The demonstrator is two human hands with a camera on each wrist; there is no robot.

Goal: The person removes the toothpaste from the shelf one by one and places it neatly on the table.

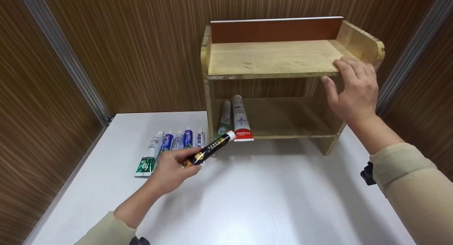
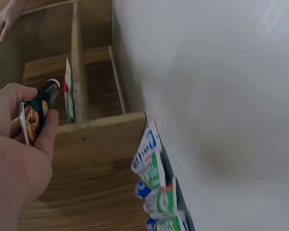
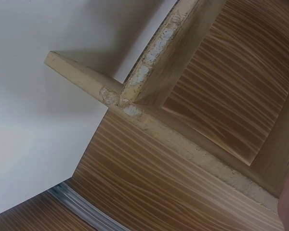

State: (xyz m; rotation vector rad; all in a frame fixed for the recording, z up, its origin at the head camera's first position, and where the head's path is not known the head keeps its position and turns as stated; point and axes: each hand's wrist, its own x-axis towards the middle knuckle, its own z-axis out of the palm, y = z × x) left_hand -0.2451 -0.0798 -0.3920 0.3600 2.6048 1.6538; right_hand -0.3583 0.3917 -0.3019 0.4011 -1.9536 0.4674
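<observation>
Progress: seemingly early on; two tubes are already lying on the lower shelf [image 1: 290, 119], one is being held, and a row of five tubes [image 1: 166, 143] is lying on the white table [image 1: 269, 192].
Left hand [image 1: 169, 172]: between seven and eight o'clock from the head view's centre, it is gripping a black tube [image 1: 212, 148] between thumb and fingers.
Black tube: near seven o'clock, it is pointing its white cap [image 1: 231, 135] toward two o'clock, just in front of the shelved pair; whether it is touching them, I cannot tell.
Right hand [image 1: 357, 85]: between two and three o'clock, it is resting on the upper board [image 1: 272, 57], fingers loosely bent, thumb standing apart, holding no tube.
Shelved pair: at the centre, a white tube [image 1: 241, 119] with a red end is showing "Colgate"; a green-ended tube [image 1: 225, 115] is leaning beside it, its print too small to read.
Table row: toward eight o'clock, the blue tubes [image 1: 187, 138] are showing what looks like "Crest"; other labels are staying unreadable.
Black label: gold lettering is blurring; the left wrist view is showing an orange-brown picture.
</observation>
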